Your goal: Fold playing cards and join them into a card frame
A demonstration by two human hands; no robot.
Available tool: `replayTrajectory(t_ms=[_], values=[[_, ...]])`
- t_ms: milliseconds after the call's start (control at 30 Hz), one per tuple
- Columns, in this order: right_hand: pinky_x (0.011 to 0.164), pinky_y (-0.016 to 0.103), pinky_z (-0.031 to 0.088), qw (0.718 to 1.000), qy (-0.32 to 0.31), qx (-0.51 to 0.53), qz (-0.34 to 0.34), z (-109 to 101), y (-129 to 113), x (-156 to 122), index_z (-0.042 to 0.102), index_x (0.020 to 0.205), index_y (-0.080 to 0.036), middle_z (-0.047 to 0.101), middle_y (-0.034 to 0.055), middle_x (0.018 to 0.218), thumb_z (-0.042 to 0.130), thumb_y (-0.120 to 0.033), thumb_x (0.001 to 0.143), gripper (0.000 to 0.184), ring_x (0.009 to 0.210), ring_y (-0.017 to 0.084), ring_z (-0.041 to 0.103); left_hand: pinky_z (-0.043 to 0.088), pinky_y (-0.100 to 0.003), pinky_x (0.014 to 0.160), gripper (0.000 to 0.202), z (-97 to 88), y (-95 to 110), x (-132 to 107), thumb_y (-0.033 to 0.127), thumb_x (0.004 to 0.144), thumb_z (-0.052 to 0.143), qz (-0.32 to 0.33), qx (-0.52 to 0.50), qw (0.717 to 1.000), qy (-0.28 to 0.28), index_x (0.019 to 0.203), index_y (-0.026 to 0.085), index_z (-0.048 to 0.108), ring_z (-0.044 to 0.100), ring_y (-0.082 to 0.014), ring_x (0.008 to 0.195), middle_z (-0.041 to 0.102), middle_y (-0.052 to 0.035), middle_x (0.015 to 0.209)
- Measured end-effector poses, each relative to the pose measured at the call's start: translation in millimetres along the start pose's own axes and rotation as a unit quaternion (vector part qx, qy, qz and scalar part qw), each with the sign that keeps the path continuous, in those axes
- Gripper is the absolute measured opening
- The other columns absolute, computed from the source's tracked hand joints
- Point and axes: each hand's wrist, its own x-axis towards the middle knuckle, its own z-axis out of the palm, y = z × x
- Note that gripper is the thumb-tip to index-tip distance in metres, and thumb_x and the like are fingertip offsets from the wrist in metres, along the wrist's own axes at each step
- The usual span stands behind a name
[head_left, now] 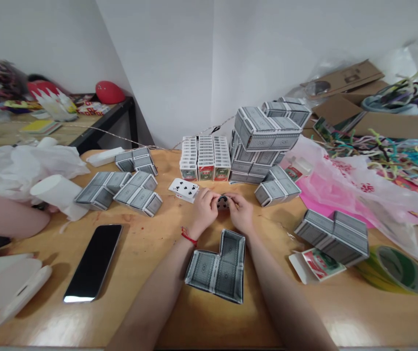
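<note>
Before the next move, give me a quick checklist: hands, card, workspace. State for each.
1. Left hand and right hand both at the playing card: ok.
2. Whole face of that card visible: not ok, fingers cover part of it.
3. L-shaped tray between the forearms, open side up: ok.
4. Loose cards near the left hand: ok, just beyond it.
5. Phone clear of both hands: ok, off to the left.
6. Card block at right resting on the opened card box: cannot tell, they overlap in view.

Held card: partly hidden by hands | pink cylinder: cut by left edge
</note>
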Motion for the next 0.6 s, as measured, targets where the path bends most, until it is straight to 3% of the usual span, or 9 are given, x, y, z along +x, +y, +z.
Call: replayTrajectory(t_ms=[600], values=[[0.06,0.024,0.044,0.991,0.008,-0.133,-0.028,2.1,-9.3,-9.4,0.062,0.08,-0.021,0.066,0.0023,0.071,0.046,-0.038,0.078,0.023,0.065,0.015,0.06,0.039,-0.031,0.068,0.01,0.7,3.2,-2.3,0.013,0.079,0.041,0.012,0.026,1.0,0.01,0.072,0.017,0.048,0.047,-0.0167,0.076,0.049,-0.0038,0.074]])
